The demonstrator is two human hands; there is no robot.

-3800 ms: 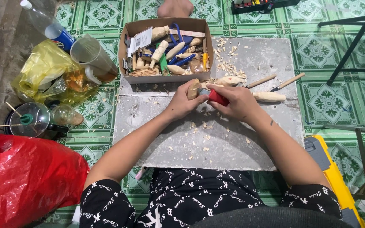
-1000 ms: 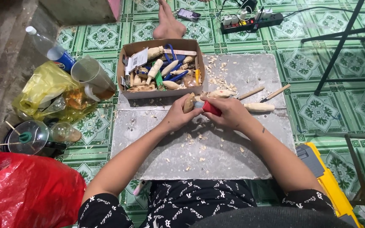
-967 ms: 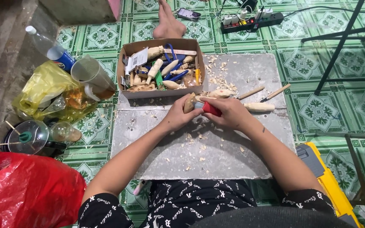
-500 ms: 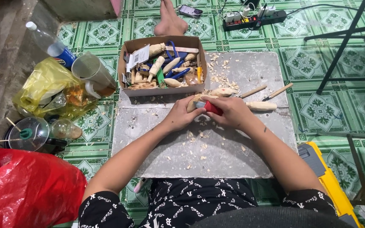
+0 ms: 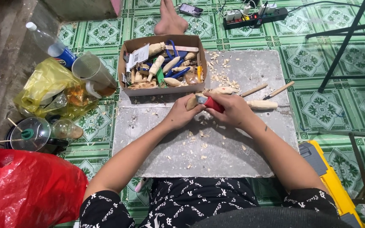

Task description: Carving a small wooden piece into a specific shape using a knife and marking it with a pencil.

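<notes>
My left hand grips a small pale piece of wood above a grey slab. My right hand is closed around a red-handled knife, its blade against the wood. Both hands meet at the slab's far middle. Wood shavings lie scattered under them. Just beyond the right hand lie a pale wooden handle and two thin wooden-handled tools.
A cardboard box of carved wood pieces and blue-handled tools stands beyond my hands. At left are a yellow bag, plastic cups, a bottle and a red bag. Another person's bare foot and a power strip lie farther back. A yellow case is at right.
The hands stay together on the wood and knife with small carving motions. The view has shifted slightly, bringing the foot and power strip more into sight.
</notes>
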